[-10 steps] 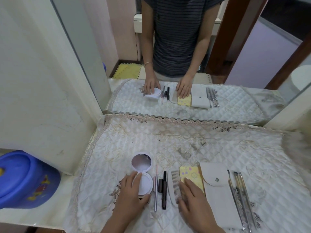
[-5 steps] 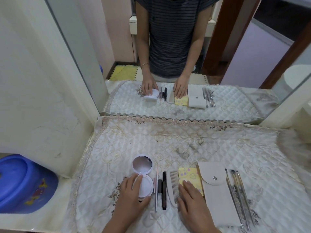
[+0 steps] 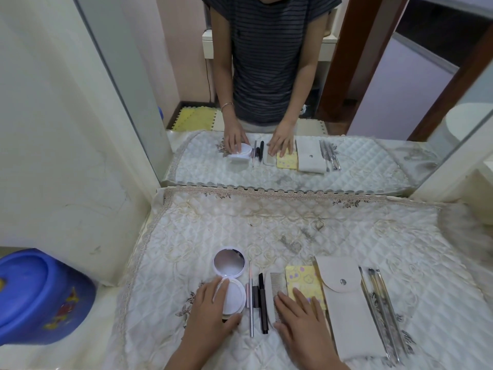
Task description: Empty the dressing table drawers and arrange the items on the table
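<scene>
A white round compact [image 3: 232,295] lies open on the quilted table cloth [image 3: 293,225], its mirror lid [image 3: 229,262] tilted back. My left hand [image 3: 210,313] rests on the compact's left side with fingers curled around its rim. Right of it lie a thin pink pencil [image 3: 250,292], a black pen [image 3: 262,303] and a metal comb [image 3: 276,292]. My right hand [image 3: 301,321] lies flat, fingers spread, on the comb's lower end and a yellow patterned card [image 3: 301,279]. Further right lie a beige snap pouch [image 3: 349,308] and several metal tools [image 3: 381,308].
A large mirror [image 3: 293,89] stands at the back of the table and reflects a person, the hands and the items. A blue plastic tub [image 3: 37,297] sits on the floor at the left. A cream wall panel [image 3: 66,142] borders the table's left side.
The view has shifted slightly and both hands have slid a little toward me. The items lie where they were.
</scene>
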`<state>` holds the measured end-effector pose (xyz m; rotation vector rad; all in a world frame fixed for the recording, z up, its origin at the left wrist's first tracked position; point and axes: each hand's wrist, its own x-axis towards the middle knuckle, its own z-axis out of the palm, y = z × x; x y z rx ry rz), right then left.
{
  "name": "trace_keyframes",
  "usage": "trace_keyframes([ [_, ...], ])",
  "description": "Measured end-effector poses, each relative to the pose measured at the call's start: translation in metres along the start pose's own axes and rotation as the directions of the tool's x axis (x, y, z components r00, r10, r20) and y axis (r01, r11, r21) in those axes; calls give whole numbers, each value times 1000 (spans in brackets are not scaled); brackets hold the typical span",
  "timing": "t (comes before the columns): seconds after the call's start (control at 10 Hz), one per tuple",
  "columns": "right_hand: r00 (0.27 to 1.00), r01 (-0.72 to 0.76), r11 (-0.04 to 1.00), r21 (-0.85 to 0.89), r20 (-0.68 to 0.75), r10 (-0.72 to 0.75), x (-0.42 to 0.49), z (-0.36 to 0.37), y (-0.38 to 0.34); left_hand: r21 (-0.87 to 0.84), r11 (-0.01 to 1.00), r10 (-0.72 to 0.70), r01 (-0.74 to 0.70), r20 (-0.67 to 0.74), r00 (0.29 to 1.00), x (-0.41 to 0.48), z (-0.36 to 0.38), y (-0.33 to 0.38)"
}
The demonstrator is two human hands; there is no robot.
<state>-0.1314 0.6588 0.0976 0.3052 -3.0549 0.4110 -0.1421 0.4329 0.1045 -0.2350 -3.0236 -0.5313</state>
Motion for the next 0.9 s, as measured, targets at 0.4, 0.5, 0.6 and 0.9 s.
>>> trace_keyframes([
  [0.4, 984, -132, 990, 53, 126, 125, -12, -16, 4, -34, 999, 9, -8, 37, 999, -1, 1, -3],
  [0.5, 983, -112, 993, 39, 148, 105, -19, -18, 10, -37, 999, 36, -36, 20, 999, -4, 2, -2],
  [0.6, 980, -119, 993, 18, 165, 114, -23, -14, 11, -49, 997, 52, -51, 7, 999, -7, 2, 0],
  [0.9, 977, 56, 975, 217, -211, -10, -16, -35, 26, -141, 989, 49, -48, 5, 999, -1, -25, -10],
])
